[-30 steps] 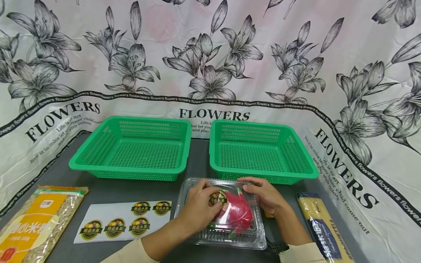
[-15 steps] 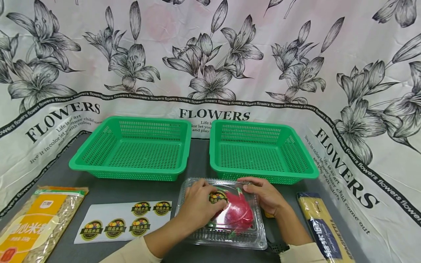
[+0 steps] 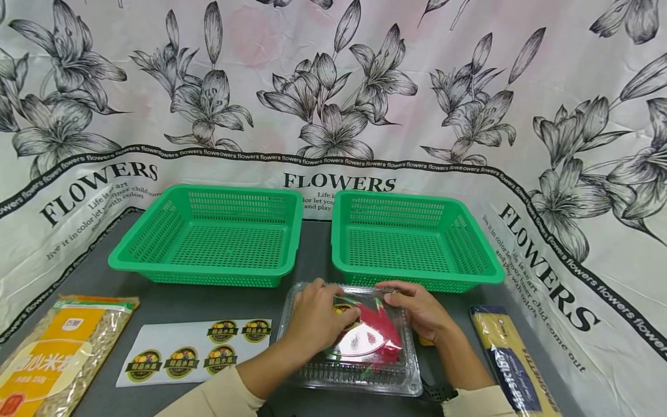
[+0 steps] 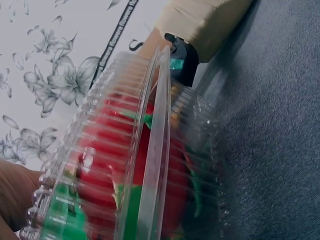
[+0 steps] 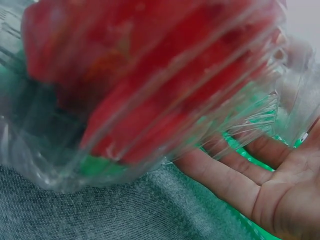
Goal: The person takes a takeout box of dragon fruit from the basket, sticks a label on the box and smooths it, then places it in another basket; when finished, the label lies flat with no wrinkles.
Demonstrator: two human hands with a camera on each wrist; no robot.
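Note:
A clear plastic clamshell box [image 3: 365,379] sits closed on the grey table, a dragon fruit [image 3: 383,331] showing red and green through its lid. My left hand [image 3: 315,318] lies over the lid's left side, its thumb pressing on a round black-and-gold sticker [image 3: 342,307] that it partly covers. At the far right corner, my right hand [image 3: 421,310] holds the box, thumb on the lid's edge. Fingers [image 5: 220,177] of that hand reach against the box's ribbed side in the right wrist view. The left wrist view shows the ribbed plastic wall [image 4: 100,150] with the fruit behind it.
Two green baskets [image 3: 208,277] [image 3: 417,277] stand behind the box. To the left lie a white sticker sheet [image 3: 172,336] with several round stickers and a yellow bag [image 3: 68,359]. A spaghetti pack [image 3: 513,359] lies right. Something small and yellow [image 3: 425,340] shows beside the right hand.
My left thumb has slid rightward across the sticker, and the left hand has shifted slightly over the lid. The right hand and the box stay in place.

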